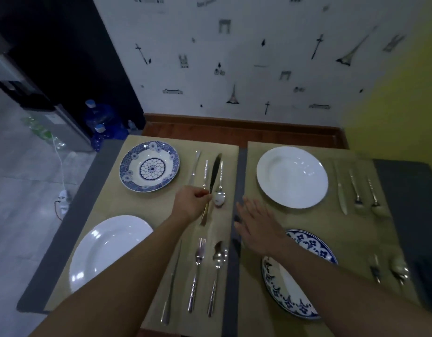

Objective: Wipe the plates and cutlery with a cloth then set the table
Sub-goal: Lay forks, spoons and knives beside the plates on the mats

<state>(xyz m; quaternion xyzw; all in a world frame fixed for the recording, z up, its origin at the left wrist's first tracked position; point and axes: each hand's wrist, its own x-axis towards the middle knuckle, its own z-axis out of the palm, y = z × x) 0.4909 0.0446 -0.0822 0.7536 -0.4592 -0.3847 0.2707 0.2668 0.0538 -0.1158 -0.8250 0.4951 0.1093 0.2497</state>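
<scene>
My left hand (191, 203) pinches a dark-bladed knife (213, 176) by its gold handle, blade pointing away, between a fork (205, 173) and a spoon (220, 190) on the far left setting. My right hand (257, 224) hovers flat with straight fingers over the gap between the mats, holding nothing. A blue patterned plate (149, 166) and a white plate (292, 177) lie at the far side. Nearer me are a white plate (107, 249) and a blue-rimmed plate (283, 295), partly under my right forearm. No cloth is visible.
Beige placemats (161, 205) cover a grey table (88, 190) against a wallpapered wall. Near-left cutlery: knife (172, 283), fork (198, 271), spoon (217, 268). More cutlery (356, 190) lies right of the far white plate and at the near right (387, 268). Water bottles (100, 122) stand on the floor.
</scene>
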